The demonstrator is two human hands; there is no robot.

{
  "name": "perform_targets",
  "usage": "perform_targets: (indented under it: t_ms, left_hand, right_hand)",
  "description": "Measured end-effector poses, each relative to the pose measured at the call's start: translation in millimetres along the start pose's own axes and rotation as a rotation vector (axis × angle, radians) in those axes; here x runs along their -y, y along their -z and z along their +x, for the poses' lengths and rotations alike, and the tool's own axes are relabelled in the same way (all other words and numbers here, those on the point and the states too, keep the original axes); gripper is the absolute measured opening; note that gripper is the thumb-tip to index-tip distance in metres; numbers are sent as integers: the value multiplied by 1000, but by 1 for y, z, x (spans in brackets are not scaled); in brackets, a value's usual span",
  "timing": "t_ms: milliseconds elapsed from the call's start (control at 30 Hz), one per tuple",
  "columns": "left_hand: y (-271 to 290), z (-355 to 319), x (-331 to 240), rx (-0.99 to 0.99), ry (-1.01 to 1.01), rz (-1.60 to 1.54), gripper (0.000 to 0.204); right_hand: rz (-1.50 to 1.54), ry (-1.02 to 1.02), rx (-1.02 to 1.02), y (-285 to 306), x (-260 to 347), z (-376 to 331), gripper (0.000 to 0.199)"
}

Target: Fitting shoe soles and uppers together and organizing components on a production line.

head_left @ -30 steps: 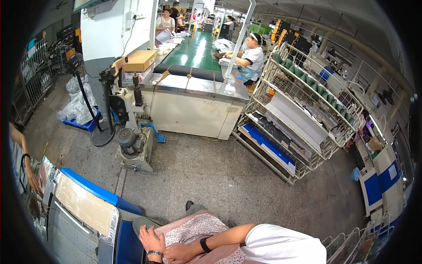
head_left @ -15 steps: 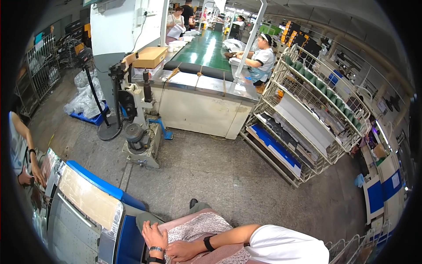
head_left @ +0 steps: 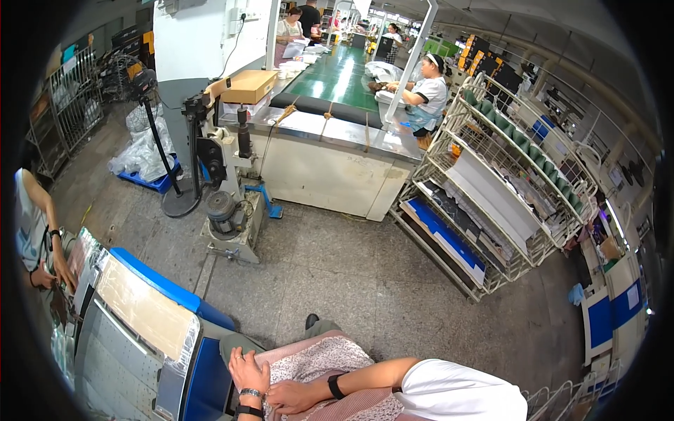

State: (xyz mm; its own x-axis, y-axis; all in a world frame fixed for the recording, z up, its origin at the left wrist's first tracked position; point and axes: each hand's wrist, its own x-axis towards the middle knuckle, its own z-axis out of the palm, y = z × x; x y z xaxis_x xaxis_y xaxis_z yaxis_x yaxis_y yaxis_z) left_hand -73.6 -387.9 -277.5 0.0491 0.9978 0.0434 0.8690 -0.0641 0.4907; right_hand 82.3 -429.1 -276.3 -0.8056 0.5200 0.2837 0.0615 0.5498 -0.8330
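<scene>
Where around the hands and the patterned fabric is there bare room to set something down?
Bare grey floor lies open between the white conveyor counter, the wire rack and the pink patterned fabric. Both hands, left and right, crowd that fabric. The blue-edged table is covered by a sheet.

Both hands appear at the lower edge of the view, close to the body. The left hand (head_left: 247, 370) lies palm down with fingers (head_left: 237, 358) loosely extended and slightly spread; a metal watch and a dark band encircle its wrist. The right hand (head_left: 289, 397) lies just beside it, fingers relaxed and partly curled, its fingertips near the left wrist. The right forearm extends from the lower right, bare below a white short sleeve, with a black band at the wrist. Neither hand grasps anything.
</scene>
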Motion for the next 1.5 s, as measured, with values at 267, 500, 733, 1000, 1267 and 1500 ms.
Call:
perform_targets:
  t_ms: [267,500,733,1000,1267,1500]
  left_hand:
    - [2,0,-2,9,8,-4,51]
    - [3,0,-3,14,14,5,51]
    - [5,1,-5,21,23,6,51]
    - [5,0,-4,28,28,6,51]
    - [6,1,-7,9,16,2,50]
    - [6,1,-6,11,14,12,51]
  right_hand:
    - [20,-26,16,7,6,2,25]
    - [31,-18,5,7,8,3,24]
    - [30,-17,10,5,4,2,24]
    - [20,-12,21,7,5,2,23]
    - [24,-28,28,7,6,2,23]
    - [9,-49,52,5,3,1,23]
